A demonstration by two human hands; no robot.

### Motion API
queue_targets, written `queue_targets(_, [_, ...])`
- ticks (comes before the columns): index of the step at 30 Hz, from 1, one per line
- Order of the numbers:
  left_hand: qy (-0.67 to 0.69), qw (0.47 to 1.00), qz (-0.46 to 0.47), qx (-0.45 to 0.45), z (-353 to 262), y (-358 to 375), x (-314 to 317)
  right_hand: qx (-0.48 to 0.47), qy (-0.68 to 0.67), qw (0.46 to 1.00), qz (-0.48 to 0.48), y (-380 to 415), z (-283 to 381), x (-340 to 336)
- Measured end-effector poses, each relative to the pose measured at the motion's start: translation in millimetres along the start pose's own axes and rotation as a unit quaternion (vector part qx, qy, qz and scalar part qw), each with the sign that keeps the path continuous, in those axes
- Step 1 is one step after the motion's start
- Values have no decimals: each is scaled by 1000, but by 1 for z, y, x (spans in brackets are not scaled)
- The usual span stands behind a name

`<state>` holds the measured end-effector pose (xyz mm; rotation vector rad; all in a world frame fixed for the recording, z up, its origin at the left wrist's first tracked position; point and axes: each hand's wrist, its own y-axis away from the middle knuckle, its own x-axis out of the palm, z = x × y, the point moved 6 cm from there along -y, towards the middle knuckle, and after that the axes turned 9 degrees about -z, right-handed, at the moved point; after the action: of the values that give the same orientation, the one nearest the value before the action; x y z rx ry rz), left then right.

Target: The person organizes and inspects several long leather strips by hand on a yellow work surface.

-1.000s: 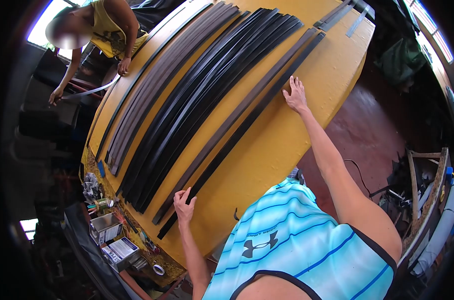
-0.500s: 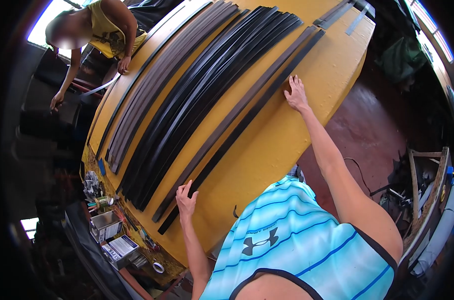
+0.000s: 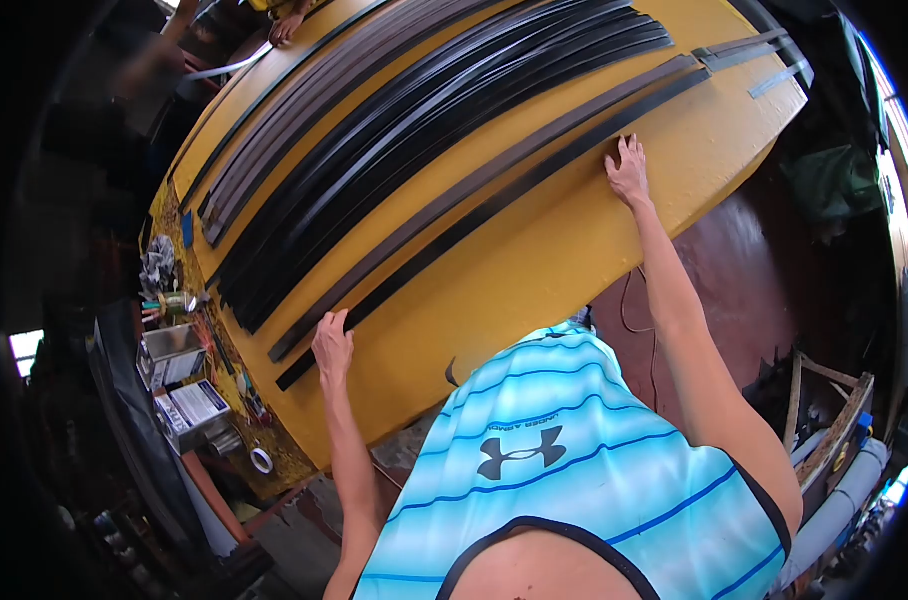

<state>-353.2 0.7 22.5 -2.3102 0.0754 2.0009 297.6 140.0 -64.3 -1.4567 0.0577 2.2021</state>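
The left hand [image 3: 333, 347], fingers slightly parted, rested at the black strip [image 3: 474, 225]. The right hand [image 3: 629, 178], fingers spread, lay beside it.

The nearest strip [image 3: 414, 274] on the table [image 3: 524, 290] ran past my left hand [image 3: 333, 345] and right hand [image 3: 629, 175]; a strip pile [image 3: 424, 130] lay beyond both. Left of my left hand sat a can [image 3: 192, 408].

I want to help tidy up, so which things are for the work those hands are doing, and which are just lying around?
Probably for the job:
black strip, at the left hand and right hand
brown strip beside it
yellow table underneath

Seemingly just lying about:
metal tin
labelled tin
crumpled grey wad
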Motion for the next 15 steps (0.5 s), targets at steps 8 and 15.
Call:
queue_targets(8, [27,999,7,-20,1,-4,-3,-60,21,997,-35,2,8,-17])
queue_targets(15, [34,999,-4,-32,6,-5,2,-406,-5,913,22,33,141,-47])
